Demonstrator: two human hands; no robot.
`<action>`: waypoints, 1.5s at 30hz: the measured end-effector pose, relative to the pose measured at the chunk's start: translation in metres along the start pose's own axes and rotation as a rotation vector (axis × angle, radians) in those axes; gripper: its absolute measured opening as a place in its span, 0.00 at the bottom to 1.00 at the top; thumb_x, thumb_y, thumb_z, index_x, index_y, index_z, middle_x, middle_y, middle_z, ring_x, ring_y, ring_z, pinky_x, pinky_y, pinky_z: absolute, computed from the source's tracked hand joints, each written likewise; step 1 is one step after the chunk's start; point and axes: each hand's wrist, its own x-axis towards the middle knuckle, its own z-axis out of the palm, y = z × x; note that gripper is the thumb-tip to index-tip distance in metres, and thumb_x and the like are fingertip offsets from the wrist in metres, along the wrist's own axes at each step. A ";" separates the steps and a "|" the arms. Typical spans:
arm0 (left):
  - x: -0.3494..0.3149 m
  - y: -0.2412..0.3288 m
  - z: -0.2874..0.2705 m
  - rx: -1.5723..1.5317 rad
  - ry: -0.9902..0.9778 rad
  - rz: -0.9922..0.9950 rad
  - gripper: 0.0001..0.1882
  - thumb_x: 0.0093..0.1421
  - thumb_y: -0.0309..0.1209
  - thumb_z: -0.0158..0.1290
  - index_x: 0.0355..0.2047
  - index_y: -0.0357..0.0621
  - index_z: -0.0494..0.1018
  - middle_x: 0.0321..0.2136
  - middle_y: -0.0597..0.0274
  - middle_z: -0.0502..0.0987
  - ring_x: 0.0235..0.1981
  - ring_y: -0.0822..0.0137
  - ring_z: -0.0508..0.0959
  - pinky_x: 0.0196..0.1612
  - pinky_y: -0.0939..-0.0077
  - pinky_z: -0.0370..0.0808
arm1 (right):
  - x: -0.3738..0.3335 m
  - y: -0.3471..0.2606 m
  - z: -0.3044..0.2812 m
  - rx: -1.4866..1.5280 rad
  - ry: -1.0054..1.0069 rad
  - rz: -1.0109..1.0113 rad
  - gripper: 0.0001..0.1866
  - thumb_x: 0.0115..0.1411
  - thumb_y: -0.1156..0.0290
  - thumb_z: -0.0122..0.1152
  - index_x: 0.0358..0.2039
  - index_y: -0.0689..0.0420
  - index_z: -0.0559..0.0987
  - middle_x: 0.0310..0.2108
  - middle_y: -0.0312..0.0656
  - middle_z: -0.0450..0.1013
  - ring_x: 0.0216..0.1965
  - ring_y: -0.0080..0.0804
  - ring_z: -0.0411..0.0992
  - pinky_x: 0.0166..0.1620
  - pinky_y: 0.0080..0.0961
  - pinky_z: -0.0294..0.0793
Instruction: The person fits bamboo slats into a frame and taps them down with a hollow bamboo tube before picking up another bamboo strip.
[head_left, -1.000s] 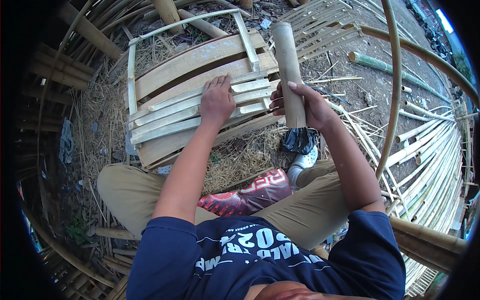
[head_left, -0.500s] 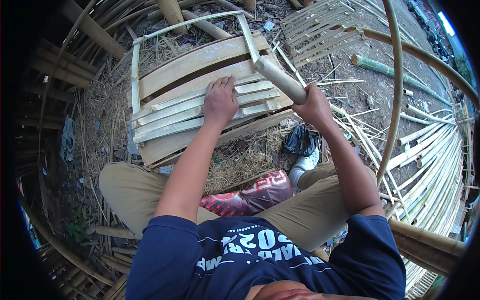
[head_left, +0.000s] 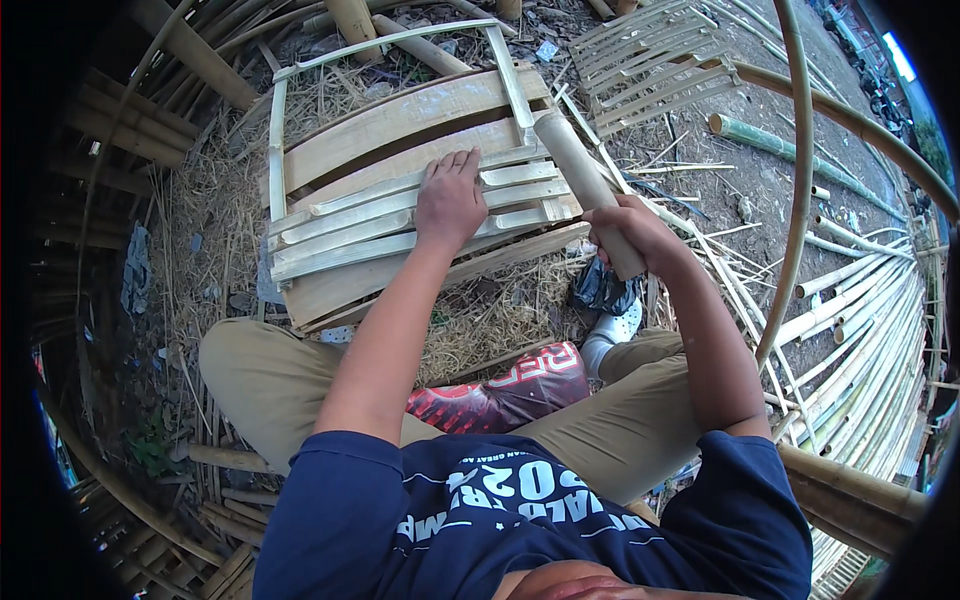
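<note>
We're outdoors on bare ground strewn with straw and shavings, and a low plank bench sits right in front of us, dark gaps running between its boards. Across it lies the pale bamboo frame, slats side by side along the near part, a thin loop of strips reaching away at the far end. Our left hand lies over the middle of those slats, fingers extended; whether it grips any of them, we can't tell. Our right hand is wrapped round the lower part of a thick bamboo tube, held slanting at the frame's right end.

And there's the change! Half a second ago the tube leaned farther left; now it stands steeper, its lower end showing below our fist, while the left hand keeps its place.

Around us: a slatted bamboo panel beyond the tube, a green bamboo pole on the soil, and stacked bamboo poles fanning out at the right. A curved pole cuts across our view there. A black plastic bag sits just beside a white clog. Our left hand and forearm hide part of the slats.
</note>
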 end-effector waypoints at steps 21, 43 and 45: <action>0.001 0.003 0.000 -0.012 -0.067 -0.021 0.28 0.61 0.29 0.50 0.63 0.39 0.71 0.58 0.53 0.76 0.62 0.56 0.73 0.69 0.58 0.64 | 0.000 0.010 0.002 -0.195 -0.136 -0.634 0.22 0.49 0.79 0.77 0.44 0.58 0.78 0.37 0.36 0.78 0.38 0.24 0.77 0.44 0.28 0.78; 0.001 0.005 -0.001 -0.002 -0.043 -0.015 0.28 0.60 0.28 0.49 0.62 0.37 0.72 0.57 0.51 0.77 0.61 0.54 0.74 0.69 0.56 0.65 | -0.017 -0.004 0.009 1.283 -0.544 -0.395 0.41 0.66 0.32 0.41 0.33 0.64 0.80 0.41 0.63 0.81 0.55 0.58 0.77 0.71 0.56 0.65; 0.001 0.006 0.000 -0.018 0.018 0.004 0.28 0.58 0.25 0.46 0.60 0.36 0.72 0.55 0.48 0.77 0.58 0.51 0.75 0.67 0.53 0.67 | -0.015 0.000 0.007 1.258 -0.532 -0.412 0.44 0.65 0.29 0.37 0.30 0.62 0.81 0.38 0.61 0.82 0.54 0.57 0.78 0.71 0.55 0.65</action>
